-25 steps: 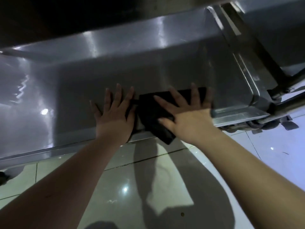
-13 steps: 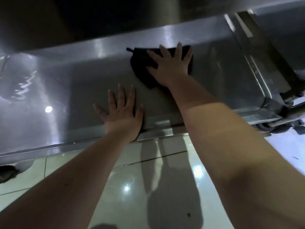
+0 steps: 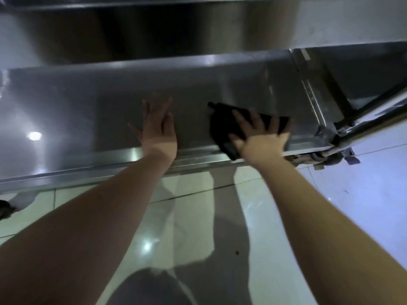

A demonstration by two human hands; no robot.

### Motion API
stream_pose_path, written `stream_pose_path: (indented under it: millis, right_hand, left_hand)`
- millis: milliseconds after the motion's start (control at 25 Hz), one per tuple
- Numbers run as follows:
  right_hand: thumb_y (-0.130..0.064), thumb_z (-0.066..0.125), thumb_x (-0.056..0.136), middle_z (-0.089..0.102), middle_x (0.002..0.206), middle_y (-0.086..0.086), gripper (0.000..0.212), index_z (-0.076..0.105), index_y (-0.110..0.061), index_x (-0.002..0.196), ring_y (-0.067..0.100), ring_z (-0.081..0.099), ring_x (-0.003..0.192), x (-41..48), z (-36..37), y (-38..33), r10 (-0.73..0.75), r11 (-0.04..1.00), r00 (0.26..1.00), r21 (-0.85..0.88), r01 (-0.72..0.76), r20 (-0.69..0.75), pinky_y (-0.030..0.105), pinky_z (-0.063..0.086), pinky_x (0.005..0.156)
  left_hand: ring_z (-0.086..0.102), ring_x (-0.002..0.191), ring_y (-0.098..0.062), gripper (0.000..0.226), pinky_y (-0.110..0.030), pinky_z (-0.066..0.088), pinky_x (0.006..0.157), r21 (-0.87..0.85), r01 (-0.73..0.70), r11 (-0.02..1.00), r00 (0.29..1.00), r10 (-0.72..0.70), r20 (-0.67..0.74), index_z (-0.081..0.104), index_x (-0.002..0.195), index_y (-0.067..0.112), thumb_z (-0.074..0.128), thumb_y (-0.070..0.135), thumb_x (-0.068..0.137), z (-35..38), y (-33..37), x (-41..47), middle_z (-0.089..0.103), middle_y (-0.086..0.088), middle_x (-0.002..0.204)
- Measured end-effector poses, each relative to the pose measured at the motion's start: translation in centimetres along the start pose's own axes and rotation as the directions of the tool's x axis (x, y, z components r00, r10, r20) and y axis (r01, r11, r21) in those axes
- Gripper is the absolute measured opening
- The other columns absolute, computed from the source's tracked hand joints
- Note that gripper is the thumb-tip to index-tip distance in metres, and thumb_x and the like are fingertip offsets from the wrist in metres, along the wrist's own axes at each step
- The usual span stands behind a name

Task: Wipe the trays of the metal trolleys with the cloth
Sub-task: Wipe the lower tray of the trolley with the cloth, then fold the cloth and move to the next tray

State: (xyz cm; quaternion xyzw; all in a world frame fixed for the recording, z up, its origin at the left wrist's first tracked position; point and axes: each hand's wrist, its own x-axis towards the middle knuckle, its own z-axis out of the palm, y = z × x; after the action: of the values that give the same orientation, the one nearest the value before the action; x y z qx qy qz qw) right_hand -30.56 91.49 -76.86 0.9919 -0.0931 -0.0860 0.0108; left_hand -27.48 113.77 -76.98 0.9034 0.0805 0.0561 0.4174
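Observation:
The lower metal tray of a trolley stretches across the view below an upper shelf. A black cloth lies on the tray near its front rim, toward the right end. My right hand presses flat on the cloth with fingers spread. My left hand rests flat on the bare tray surface to the left of the cloth, fingers straight and blurred. Part of the cloth hangs over the front rim under my right palm.
The upper shelf overhangs the tray at the top. The trolley's frame bars and a caster sit at the right end. Glossy floor tiles lie below the front rim. A dark object sits at the far left edge.
My right hand has pulled the cloth from the tray's back wall toward the front rim and to the right. My left hand stays flat on the tray.

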Motion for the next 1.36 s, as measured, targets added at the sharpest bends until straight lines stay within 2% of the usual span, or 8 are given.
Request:
stream_pose_path:
  millis: [80, 240, 400, 520, 680, 800, 1000, 1360]
  right_hand:
    - [-0.069, 0.024, 0.091, 0.001, 0.163, -0.008, 0.063, -0.003, -0.056, 0.147, 0.049, -0.008, 0.144, -1.9, -0.3, -8.1, -0.158, 0.987, 0.987, -0.005, 0.158, 0.025, 0.072, -0.022, 0.100]
    - [-0.064, 0.020, 0.094, -0.014, 0.162, -0.006, 0.064, -0.011, -0.051, 0.148, 0.051, -0.021, 0.140, -4.0, -1.4, -22.1, -0.352, 0.934, 0.919, 0.003, 0.357, 0.178, 0.075, -0.028, 0.091]
    - [-0.053, 0.021, 0.100, 0.014, 0.162, -0.011, 0.053, 0.016, -0.044, 0.152, 0.035, -0.001, 0.148, -3.7, -1.8, -23.1, -0.371, 0.892, 0.927, 0.300, 0.340, 0.053, 0.060, -0.019, 0.108]
    - [-0.043, 0.033, 0.102, 0.028, 0.157, -0.008, 0.046, 0.035, -0.032, 0.147, 0.024, 0.007, 0.149, -1.4, -2.0, -19.8, -0.249, 0.927, 0.969, 0.289, 0.238, -0.001, 0.051, 0.000, 0.117]
    - [-0.031, 0.047, 0.100, 0.039, 0.150, 0.004, 0.045, 0.040, -0.022, 0.144, 0.029, 0.027, 0.140, -0.3, -2.4, -18.7, -0.372, 0.895, 0.924, 0.301, 0.330, 0.094, 0.038, 0.022, 0.111]
    - [-0.024, 0.058, 0.094, 0.050, 0.132, 0.011, 0.041, 0.047, -0.015, 0.133, 0.034, 0.039, 0.124, -1.5, -3.6, -18.3, -0.382, 0.901, 0.920, 0.254, 0.351, 0.087, 0.037, 0.034, 0.096]
    - [-0.010, 0.063, 0.087, 0.049, 0.123, 0.011, 0.036, 0.052, -0.011, 0.121, 0.033, 0.040, 0.118, -7.8, -8.8, -16.4, -0.376, 0.888, 0.923, 0.312, 0.337, 0.075, 0.041, 0.044, 0.089]
    - [0.008, 0.058, 0.080, 0.053, 0.110, 0.010, 0.031, 0.061, -0.007, 0.108, 0.029, 0.044, 0.102, -22.8, -27.8, -7.5, -0.405, 0.775, 0.911, 0.500, 0.386, -0.075, 0.036, 0.043, 0.085]
  left_hand:
    - [0.035, 0.141, -0.026, 0.037, -0.040, 0.020, 0.118, -0.311, 0.008, 0.950, 0.982, -0.067, -0.179, 0.056, 0.135, 0.011, 0.040, 0.012, 0.101, -3.0, -0.7, 0.3, 0.048, -0.005, 0.146]
    - [0.051, 0.114, -0.005, 0.037, -0.004, 0.033, 0.093, -0.142, 0.048, 0.989, 0.981, -0.073, -0.180, 0.058, 0.131, 0.014, 0.042, 0.013, 0.098, -10.4, -4.4, 0.5, 0.056, 0.010, 0.125]
    - [0.054, 0.120, -0.027, 0.033, -0.028, 0.038, 0.102, 0.205, -0.043, 0.978, 0.998, 0.051, -0.035, 0.065, 0.124, 0.017, 0.049, 0.012, 0.095, -13.5, -7.9, 0.0, 0.065, -0.007, 0.124]
    - [0.034, 0.140, -0.028, 0.037, -0.040, 0.023, 0.114, 0.474, -0.190, 0.860, 0.979, 0.128, 0.160, 0.057, 0.134, 0.027, 0.048, 0.025, 0.098, -13.1, -8.0, 1.1, 0.051, -0.002, 0.144]
    - [0.014, 0.148, -0.022, 0.050, -0.046, 0.014, 0.117, 0.511, -0.311, 0.801, 0.903, 0.082, 0.421, 0.033, 0.149, 0.035, 0.039, 0.047, 0.100, -11.2, -6.9, 2.3, 0.023, 0.010, 0.161]
    - [0.026, 0.140, -0.027, 0.062, -0.048, 0.023, 0.111, 0.540, -0.370, 0.756, 0.886, 0.111, 0.451, 0.028, 0.151, 0.033, 0.042, 0.057, 0.096, -11.6, -6.8, 1.1, 0.034, 0.004, 0.155]
    - [0.048, 0.114, -0.033, 0.049, -0.044, 0.027, 0.100, 0.627, -0.515, 0.584, 0.841, 0.204, 0.501, 0.059, 0.122, 0.016, 0.065, 0.047, 0.085, -15.6, -2.2, -2.5, 0.058, -0.010, 0.121]
    - [0.055, 0.107, -0.028, 0.040, -0.037, 0.031, 0.095, 0.307, -0.440, 0.844, 0.841, 0.267, 0.470, 0.059, 0.126, 0.017, 0.058, 0.032, 0.089, -30.7, 14.9, -16.0, 0.062, -0.005, 0.115]
